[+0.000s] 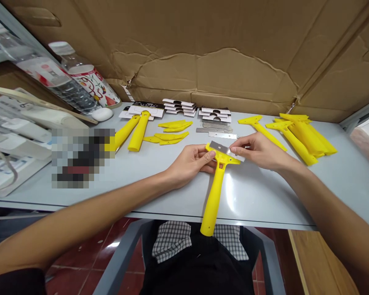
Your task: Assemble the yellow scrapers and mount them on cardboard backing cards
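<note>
Holding a yellow scraper (215, 184) in the left hand (192, 164), with thumb and fingers closed on the left end of its wide head, above the table (160, 200). Pinching a silver blade (219, 146) near its right end with the right hand (258, 150), thumb and finger together, along the top edge of the head. Pointing the handle down, out past the table's front edge. Leaving bare table on both sides of the handle, with lots of room to move. Finding less room behind, near the loose blades (223, 135) and yellow strips (174, 137), and to the right, near the other yellow scrapers (313, 133)
</note>
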A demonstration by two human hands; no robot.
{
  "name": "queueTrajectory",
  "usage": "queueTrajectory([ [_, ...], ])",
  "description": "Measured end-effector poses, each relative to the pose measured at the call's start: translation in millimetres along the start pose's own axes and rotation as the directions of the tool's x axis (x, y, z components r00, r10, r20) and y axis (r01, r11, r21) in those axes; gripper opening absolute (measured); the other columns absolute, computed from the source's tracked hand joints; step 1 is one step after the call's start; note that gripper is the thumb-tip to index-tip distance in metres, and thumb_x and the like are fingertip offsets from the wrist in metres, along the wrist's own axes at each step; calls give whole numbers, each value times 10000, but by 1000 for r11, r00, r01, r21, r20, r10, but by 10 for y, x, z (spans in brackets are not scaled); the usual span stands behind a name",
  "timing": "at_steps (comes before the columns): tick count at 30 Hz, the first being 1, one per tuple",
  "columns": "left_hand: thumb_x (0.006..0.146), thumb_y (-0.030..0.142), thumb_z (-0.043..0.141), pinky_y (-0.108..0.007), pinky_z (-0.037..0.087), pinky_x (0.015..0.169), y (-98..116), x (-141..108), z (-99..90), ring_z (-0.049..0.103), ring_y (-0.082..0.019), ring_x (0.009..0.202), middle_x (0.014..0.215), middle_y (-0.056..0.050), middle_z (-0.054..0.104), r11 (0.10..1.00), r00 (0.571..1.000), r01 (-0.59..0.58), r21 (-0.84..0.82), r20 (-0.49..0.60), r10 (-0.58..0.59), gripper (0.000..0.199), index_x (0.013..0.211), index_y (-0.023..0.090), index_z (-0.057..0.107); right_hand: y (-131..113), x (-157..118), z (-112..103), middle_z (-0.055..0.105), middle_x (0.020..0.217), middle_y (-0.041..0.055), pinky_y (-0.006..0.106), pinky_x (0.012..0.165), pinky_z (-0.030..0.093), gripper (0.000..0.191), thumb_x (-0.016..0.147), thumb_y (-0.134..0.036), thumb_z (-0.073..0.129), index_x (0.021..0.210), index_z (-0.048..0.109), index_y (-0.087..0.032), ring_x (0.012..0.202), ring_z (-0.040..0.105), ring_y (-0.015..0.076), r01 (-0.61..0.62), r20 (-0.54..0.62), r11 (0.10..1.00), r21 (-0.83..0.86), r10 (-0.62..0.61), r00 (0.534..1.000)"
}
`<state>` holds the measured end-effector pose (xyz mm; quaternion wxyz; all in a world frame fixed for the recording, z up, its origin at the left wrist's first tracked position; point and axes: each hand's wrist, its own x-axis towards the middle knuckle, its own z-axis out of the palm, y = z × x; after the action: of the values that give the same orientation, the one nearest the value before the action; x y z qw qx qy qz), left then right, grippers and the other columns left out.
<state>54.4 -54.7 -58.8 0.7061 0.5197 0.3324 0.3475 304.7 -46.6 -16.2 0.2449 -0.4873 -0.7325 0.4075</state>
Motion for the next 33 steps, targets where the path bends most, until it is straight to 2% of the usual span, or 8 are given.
queueTrajectory([
  [5, 1009, 387, 792, -329, 680, 823, -5, 0, 0, 830, -226, 880, 1003, -162, 853, 1000, 1000, -7, 2, 11, 7, 291, 1092, 109, 812, 35, 21, 39, 755, 820, 38, 369, 699, 446, 301, 939, -507, 724, 867, 835, -236, 739, 587, 191, -10, 10, 1000, -5, 10, 1000],
  [13, 948, 477, 859, -320, 690, 828, -7, 6, -8, 822, -203, 840, 985, -149, 854, 1000, 999, -19, -5, 26, 19, 401, 1075, 102, 792, 31, 35, 102, 728, 795, 36, 345, 690, 451, 275, 929, -429, 702, 887, 831, -189, 726, 566, 168, -15, -8, 1000, -24, 14, 1000],
  [17, 944, 468, 864, -303, 689, 796, -13, 7, 19, 812, -189, 811, 947, -134, 851, 1000, 1000, -17, -15, -3, 17, 362, 983, 116, 787, 41, 41, 174, 743, 799, 40, 350, 702, 468, 258, 929, -411, 702, 905, 835, -191, 728, 583, 172, -6, -67, 999, -41, 3, 998],
  [21, 950, 407, 861, -274, 682, 764, -14, -5, 44, 799, -168, 778, 897, -120, 842, 1000, 1000, -9, -11, -27, 9, 317, 853, 124, 756, 31, 36, 221, 772, 853, 54, 352, 702, 478, 259, 939, -410, 690, 917, 832, -195, 751, 618, 182, -8, -66, 999, -42, 5, 998],
  [27, 969, 369, 831, -277, 683, 787, -10, -4, 31, 806, -176, 809, 886, -113, 840, 1000, 999, -2, -11, -34, 1, 246, 939, 127, 795, 26, 39, 163, 762, 822, 56, 354, 702, 489, 281, 913, -430, 695, 893, 830, -185, 736, 605, 180, -2, -41, 999, -55, 0, 999],
  [33, 995, 314, 755, -295, 683, 768, -5, 3, 43, 806, -188, 786, 888, -128, 841, 1000, 998, 4, -8, -69, -4, 201, 959, 124, 806, 41, 36, 169, 762, 812, 66, 341, 654, 496, 278, 893, -432, 717, 908, 831, -179, 707, 619, 178, -41, -31, 999, 8, 41, 999],
])
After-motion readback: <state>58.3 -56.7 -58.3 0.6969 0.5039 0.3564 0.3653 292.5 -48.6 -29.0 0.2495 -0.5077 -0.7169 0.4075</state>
